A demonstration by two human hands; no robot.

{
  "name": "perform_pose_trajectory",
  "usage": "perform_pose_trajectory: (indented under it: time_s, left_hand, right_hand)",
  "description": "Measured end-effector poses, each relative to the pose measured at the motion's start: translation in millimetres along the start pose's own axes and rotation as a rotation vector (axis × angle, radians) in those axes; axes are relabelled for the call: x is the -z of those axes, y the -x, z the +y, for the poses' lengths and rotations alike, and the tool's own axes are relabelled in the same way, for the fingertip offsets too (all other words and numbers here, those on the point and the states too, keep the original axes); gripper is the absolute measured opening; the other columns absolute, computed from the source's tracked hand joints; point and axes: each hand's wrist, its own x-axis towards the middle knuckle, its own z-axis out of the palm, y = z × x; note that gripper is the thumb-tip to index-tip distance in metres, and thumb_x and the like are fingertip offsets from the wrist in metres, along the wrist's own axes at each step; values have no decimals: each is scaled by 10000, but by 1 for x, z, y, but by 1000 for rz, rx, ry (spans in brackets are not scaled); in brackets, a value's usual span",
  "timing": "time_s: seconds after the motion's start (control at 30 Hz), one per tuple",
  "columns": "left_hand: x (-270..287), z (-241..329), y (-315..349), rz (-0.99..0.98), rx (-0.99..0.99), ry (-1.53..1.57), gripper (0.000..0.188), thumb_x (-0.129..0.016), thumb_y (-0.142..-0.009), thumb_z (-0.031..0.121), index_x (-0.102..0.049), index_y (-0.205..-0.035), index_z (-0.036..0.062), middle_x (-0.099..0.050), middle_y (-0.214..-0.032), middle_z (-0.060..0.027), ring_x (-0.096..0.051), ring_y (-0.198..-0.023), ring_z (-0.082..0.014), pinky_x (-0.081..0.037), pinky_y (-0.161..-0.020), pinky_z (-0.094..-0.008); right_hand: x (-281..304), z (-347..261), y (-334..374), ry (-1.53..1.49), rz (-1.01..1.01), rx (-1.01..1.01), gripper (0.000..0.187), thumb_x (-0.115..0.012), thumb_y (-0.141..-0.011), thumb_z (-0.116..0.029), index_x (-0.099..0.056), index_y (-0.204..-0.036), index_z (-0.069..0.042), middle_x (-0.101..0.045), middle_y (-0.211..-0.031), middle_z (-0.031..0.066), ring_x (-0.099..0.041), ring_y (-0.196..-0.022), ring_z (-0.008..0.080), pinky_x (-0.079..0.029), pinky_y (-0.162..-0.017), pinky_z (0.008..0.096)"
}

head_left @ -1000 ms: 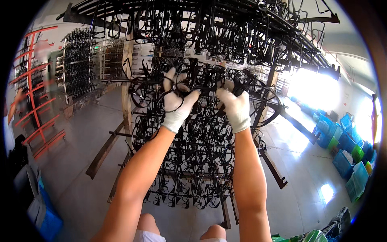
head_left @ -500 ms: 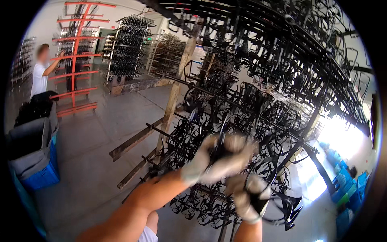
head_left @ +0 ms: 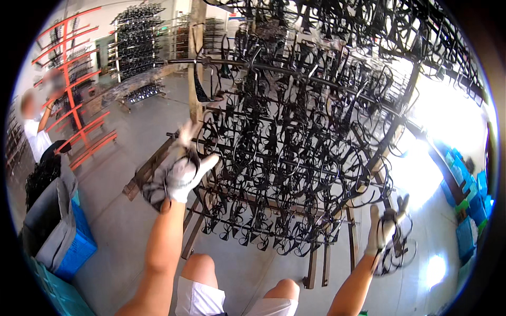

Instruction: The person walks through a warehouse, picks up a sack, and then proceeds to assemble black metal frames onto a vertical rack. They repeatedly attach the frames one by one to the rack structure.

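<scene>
My left hand [head_left: 184,171], in a whitish glove, is raised beside the left post of the rack. Its upper fingers and thumb are spread, and black looped parts [head_left: 154,192] hang at its outer side and wrist, held with the rest of the hand. Low at the right is my right hand [head_left: 382,234], also gloved, with its thumb up and a bunch of thin black looped parts [head_left: 398,252] in it. Blur hides how the fingers hold them. Between the hands stands a rack hung with many similar black parts [head_left: 274,139].
The rack has a wooden post [head_left: 196,58] and dark crossbars. At left are a blue crate [head_left: 79,255] with grey lining, an orange-red rack [head_left: 74,105] and a person [head_left: 37,131] in white. Blue crates [head_left: 477,210] line the right side. Another loaded rack [head_left: 134,52] stands behind.
My hands have moved apart from close together in front of the rack, the left one to the left and up, the right one to the right. The view has tilted and shifted.
</scene>
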Motion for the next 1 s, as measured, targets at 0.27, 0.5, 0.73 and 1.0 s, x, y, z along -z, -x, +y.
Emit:
perform_pose_trajectory:
  time_s: [0.27,0.5,0.73,1.0]
  left_hand:
    - [-37,-12,-5,-195,286,487,548,-687,-790,27,-482,-1296,71,-572,-821,41,-546,-700,-77,-472,-675,-222]
    - [-44,-50,9,-155,382,414,518,-603,-851,29,-415,-1333,20,-596,-1021,-41,-544,-807,-89,-458,-713,-243]
    - [-55,-36,37,53,188,656,472,-593,-854,12,-475,-1310,45,-547,-770,47,-478,-603,-30,-357,-508,-191]
    - [-86,24,27,-281,154,429,441,-695,-826,51,-525,-1229,2,-609,-1133,-84,-573,-1013,-155,-484,-869,-285]
  right_hand:
    - [-26,30,-59,-581,-155,-206,753,-627,-803,53,-251,-1452,-19,-636,-1063,111,-606,-892,168,-494,-796,274]
    - [-28,12,-63,-507,-36,-276,568,-632,-804,13,-413,-1328,28,-634,-928,34,-509,-668,58,-412,-578,198]
    - [-72,-3,4,-555,-157,-7,713,-566,-760,121,-310,-1411,-21,-519,-1255,70,-534,-901,100,-467,-741,218]
    - [-96,-28,-21,-645,-78,-179,543,-553,-782,88,-469,-1309,-11,-612,-1028,51,-565,-820,99,-459,-735,212]
